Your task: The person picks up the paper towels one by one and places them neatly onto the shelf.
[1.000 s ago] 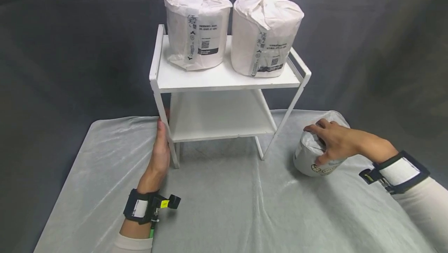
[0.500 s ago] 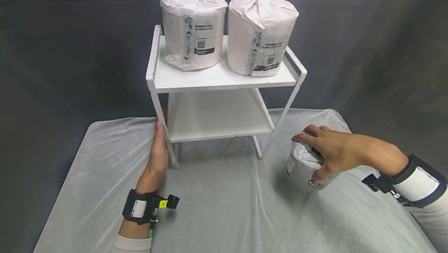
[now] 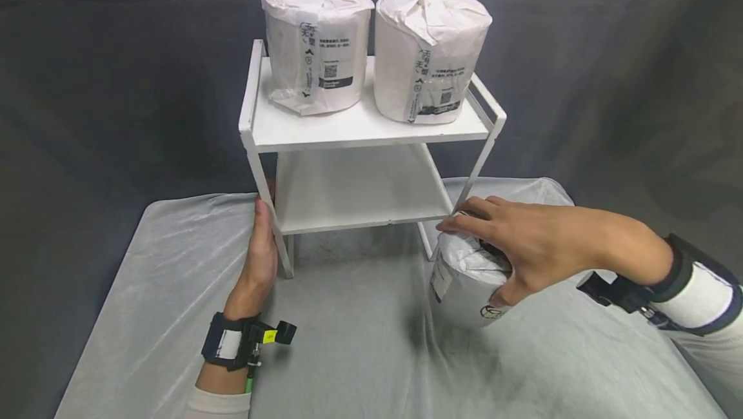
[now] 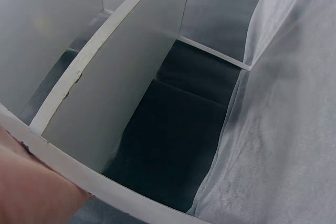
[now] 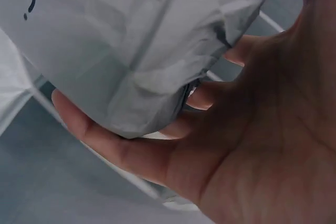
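A white two-tier shelf rack (image 3: 360,193) stands at the middle of the head view. My left hand (image 3: 261,261) holds its left front post, with the fingers partly hidden behind it. In the left wrist view, part of that hand (image 4: 37,187) lies against the white frame. My right hand (image 3: 522,242) grips a paper-wrapped toilet roll (image 3: 461,293) from above, near the rack's right front leg. The right wrist view shows fingers and thumb spread round the crinkled end of this roll (image 5: 131,40); its tilt is slight. Two more wrapped rolls, left (image 3: 319,51) and right (image 3: 429,58), stand upright on the top tier.
A grey cloth (image 3: 360,341) covers the table, with a few creases toward the front. Behind the rack hangs a dark curtain (image 3: 145,84). Low side rails (image 3: 487,100) edge the top tier.
My right hand has carried the toilet roll leftward and nearer, from the table's right side to beside the rack's right front leg. My left hand keeps its place on the post.
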